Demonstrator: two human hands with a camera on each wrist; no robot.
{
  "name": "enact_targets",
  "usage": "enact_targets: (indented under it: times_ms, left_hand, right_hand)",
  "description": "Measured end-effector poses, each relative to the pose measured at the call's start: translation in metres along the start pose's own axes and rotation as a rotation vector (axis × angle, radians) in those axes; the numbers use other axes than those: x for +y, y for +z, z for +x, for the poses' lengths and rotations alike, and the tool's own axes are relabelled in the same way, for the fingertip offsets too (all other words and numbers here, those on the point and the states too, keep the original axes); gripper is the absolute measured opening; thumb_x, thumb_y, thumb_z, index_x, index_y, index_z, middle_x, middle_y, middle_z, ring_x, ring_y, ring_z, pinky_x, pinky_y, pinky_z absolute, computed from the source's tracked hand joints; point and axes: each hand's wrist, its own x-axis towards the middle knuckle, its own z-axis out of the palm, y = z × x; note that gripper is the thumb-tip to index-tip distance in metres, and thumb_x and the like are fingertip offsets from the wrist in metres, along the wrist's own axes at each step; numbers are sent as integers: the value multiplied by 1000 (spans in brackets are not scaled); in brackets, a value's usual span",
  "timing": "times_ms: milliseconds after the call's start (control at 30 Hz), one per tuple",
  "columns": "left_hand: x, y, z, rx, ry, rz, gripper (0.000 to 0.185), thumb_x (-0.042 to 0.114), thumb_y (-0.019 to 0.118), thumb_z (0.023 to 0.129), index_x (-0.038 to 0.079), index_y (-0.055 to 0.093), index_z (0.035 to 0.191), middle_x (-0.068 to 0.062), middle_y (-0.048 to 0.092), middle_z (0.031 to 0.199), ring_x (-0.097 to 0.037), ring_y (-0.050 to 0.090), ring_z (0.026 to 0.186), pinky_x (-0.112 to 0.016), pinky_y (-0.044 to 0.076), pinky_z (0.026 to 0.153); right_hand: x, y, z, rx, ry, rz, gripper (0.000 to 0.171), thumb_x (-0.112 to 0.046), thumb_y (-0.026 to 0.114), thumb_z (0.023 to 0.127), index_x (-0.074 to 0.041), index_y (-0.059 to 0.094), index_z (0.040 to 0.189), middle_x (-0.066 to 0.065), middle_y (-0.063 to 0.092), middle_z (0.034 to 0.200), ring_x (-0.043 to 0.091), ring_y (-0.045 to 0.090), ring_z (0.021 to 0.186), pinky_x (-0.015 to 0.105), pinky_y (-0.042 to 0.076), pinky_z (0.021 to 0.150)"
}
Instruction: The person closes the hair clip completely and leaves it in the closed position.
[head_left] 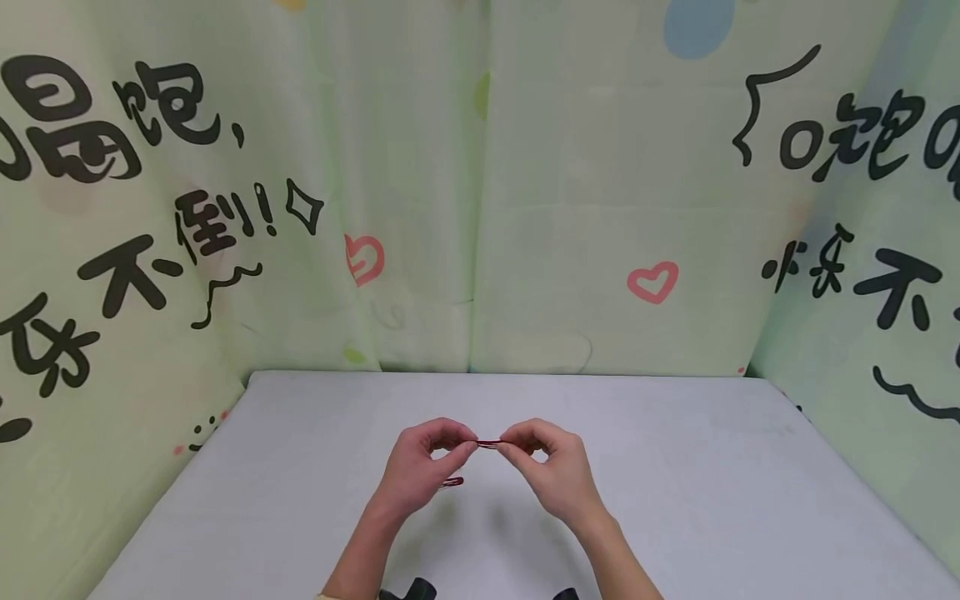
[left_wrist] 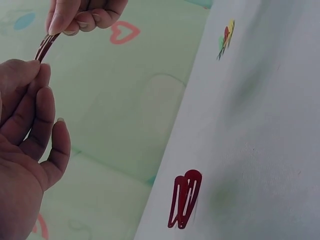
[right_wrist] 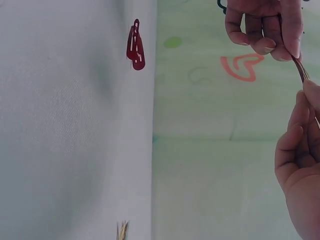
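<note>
Fingers of left hand (head_left: 411, 471) and right hand (head_left: 557, 471) are pinching a red clip (head_left: 489, 443) above the table (head_left: 712, 467); handling is apparently standing incomplete, 2 overlapped clips (left_wrist: 183, 197) and a coloured cluster (left_wrist: 227, 36) lying below, possibly waiting.

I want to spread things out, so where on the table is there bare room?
On the table, bare patches lie right of the right hand, left of the left hand, and between the hands and the curtain. It is crowded near the hands: dark red clips by the left, small coloured items nearer the right.
</note>
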Motion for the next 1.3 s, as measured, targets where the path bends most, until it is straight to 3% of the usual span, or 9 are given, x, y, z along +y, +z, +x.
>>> enact_targets:
  times_ms: [533, 767, 867, 1133, 1300]
  left_hand:
    - [1, 10, -2, 100, -9, 32, 4, 6, 76, 89, 8, 76, 93, -3, 68, 82, -21, 60, 80, -44, 59, 57]
    - [0, 15, -1, 118, 80, 98, 8, 3, 75, 89, 10, 75, 91, 2, 66, 77, -16, 60, 72, -31, 56, 53]
    - [-1, 15, -1, 122, 80, 99, 7, 3, 75, 89, 10, 75, 92, 3, 66, 77, -15, 60, 72, -29, 56, 53]
    - [-2, 16, -1, 126, 54, 87, 8, 3, 74, 90, 10, 74, 93, 1, 67, 81, -17, 61, 76, -43, 59, 55]
    - [-2, 15, -1, 146, 46, 82, 6, 5, 74, 90, 10, 74, 94, 0, 67, 85, -21, 61, 82, -45, 59, 54]
  right_hand:
    - [0, 1, -1, 3, 91, -39, 9, 1, 79, 84, -7, 75, 85, -7, 70, 77, 12, 62, 69, 29, 52, 65]
    - [1, 2, 1, 26, 98, -101, 14, 6, 78, 83, -8, 75, 84, -10, 69, 76, 12, 61, 69, 29, 54, 66]
    - [2, 2, 1, 31, 103, -96, 14, 5, 79, 82, -9, 76, 84, -10, 69, 76, 12, 62, 69, 28, 53, 65]
    - [4, 4, 0, 37, 68, -91, 18, 5, 80, 82, -11, 75, 87, -11, 69, 79, 11, 62, 70, 28, 54, 66]
    - [7, 5, 0, 38, -39, -102, 21, 7, 79, 81, -9, 74, 94, -4, 71, 84, 12, 64, 73, 27, 55, 68]
